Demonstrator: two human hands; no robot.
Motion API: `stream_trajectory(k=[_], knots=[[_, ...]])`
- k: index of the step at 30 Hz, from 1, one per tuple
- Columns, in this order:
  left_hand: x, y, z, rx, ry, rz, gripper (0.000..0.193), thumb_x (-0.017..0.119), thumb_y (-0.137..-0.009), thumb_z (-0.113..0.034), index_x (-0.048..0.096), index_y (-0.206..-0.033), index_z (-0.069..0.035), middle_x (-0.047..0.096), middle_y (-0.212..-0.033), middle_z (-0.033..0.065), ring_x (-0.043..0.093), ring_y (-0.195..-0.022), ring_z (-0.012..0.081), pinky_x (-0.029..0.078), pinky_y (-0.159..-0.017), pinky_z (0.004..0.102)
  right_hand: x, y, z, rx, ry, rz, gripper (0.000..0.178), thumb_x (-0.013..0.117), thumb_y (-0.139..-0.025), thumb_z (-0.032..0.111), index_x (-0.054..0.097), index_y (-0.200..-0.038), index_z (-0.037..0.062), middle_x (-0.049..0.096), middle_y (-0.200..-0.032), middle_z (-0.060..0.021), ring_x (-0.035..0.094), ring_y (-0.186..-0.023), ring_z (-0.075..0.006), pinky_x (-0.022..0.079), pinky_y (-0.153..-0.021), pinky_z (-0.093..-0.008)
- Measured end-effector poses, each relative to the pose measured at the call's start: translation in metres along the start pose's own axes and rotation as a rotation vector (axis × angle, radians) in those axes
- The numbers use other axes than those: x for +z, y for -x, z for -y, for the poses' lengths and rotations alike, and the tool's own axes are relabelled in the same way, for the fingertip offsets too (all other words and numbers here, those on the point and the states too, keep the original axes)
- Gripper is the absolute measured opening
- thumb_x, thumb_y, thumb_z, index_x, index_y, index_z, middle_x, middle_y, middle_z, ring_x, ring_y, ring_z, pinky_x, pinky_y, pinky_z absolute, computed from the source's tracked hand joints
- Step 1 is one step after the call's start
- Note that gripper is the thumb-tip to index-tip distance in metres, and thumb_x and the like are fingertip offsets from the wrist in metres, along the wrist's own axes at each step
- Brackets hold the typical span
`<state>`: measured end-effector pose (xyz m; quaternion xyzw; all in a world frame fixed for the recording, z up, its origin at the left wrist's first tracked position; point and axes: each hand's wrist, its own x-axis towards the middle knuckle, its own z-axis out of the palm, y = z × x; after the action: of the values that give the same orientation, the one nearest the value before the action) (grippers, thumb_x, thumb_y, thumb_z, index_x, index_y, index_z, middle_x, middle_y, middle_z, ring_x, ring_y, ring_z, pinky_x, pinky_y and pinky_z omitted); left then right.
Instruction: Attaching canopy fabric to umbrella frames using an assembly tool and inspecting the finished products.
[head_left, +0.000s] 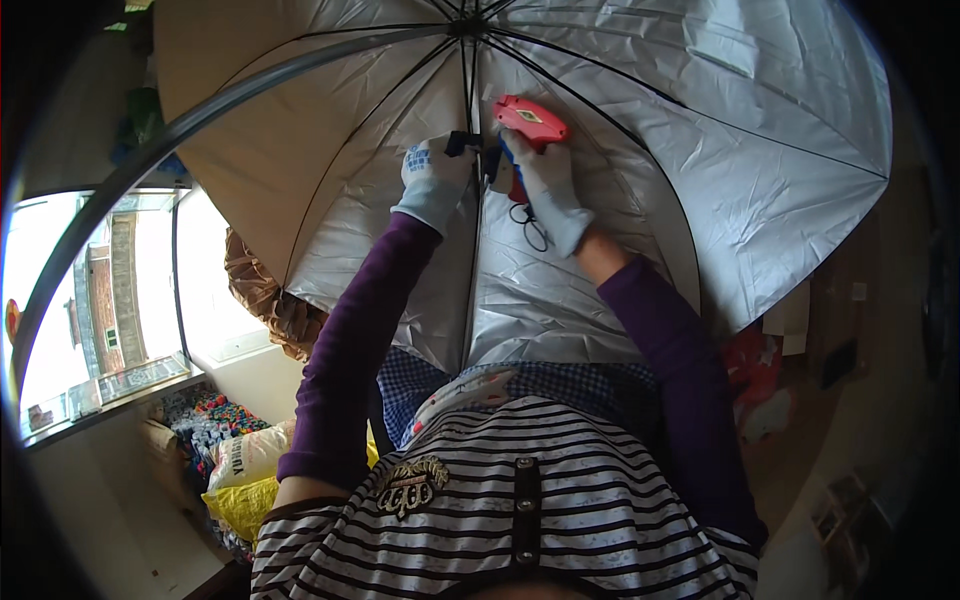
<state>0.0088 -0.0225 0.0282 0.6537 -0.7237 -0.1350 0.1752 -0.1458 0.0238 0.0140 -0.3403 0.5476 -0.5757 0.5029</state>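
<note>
An open umbrella (590,310) with a silver lining and thin black ribs spreads across my lap. Its grey shaft (250,85) runs from the dark hub (467,28) at the top and curves down past the left. My left hand (432,178), in a white glove, is closed on a small black strap (463,143) beside the middle rib. Just right of it, my gloved right hand (548,185) grips a red tagging gun (532,121), its front end close to the strap. Dark finger loops (530,225), perhaps of small snips, hang below that hand.
Brown crumpled material (265,295) bulges out past the umbrella's left edge. Farther left are a bright window (110,290) and a pile with a yellow sack (243,508) and patterned cloth (215,420). A red bag (752,370) lies beyond the right edge.
</note>
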Motion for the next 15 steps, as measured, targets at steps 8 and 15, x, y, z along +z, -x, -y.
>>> stream_trajectory(k=[8, 15], knots=[[0.033, 0.006, 0.006, 0.003, 0.149, 0.003, 0.021, 0.064, -0.082, -0.022, 0.072, -0.092, -0.006, 0.067, -0.07, 0.0125, 0.065, -0.061, 0.0205, 0.05, -0.06, 0.0333, -0.009, 0.01, -0.042, 0.027, -0.131, 0.044, 0.024, 0.068, -0.087, 0.023, 0.068, -0.098, 0.0025, 0.063, -0.079, 0.0018, 0.055, -0.07, -0.0064, 0.044, -0.065, -0.0259], [0.047, 0.011, 0.0, -0.045, 0.123, -0.002, 0.021, 0.064, -0.082, -0.021, 0.072, -0.092, -0.005, 0.068, -0.071, 0.0125, 0.067, -0.063, 0.0203, 0.05, -0.06, 0.0337, -0.031, 0.01, -0.043, 0.102, -0.057, 0.167, 0.022, 0.065, -0.089, 0.017, 0.065, -0.103, 0.0008, 0.066, -0.09, -0.0017, 0.061, -0.081, -0.0082, 0.048, -0.07, -0.0249]])
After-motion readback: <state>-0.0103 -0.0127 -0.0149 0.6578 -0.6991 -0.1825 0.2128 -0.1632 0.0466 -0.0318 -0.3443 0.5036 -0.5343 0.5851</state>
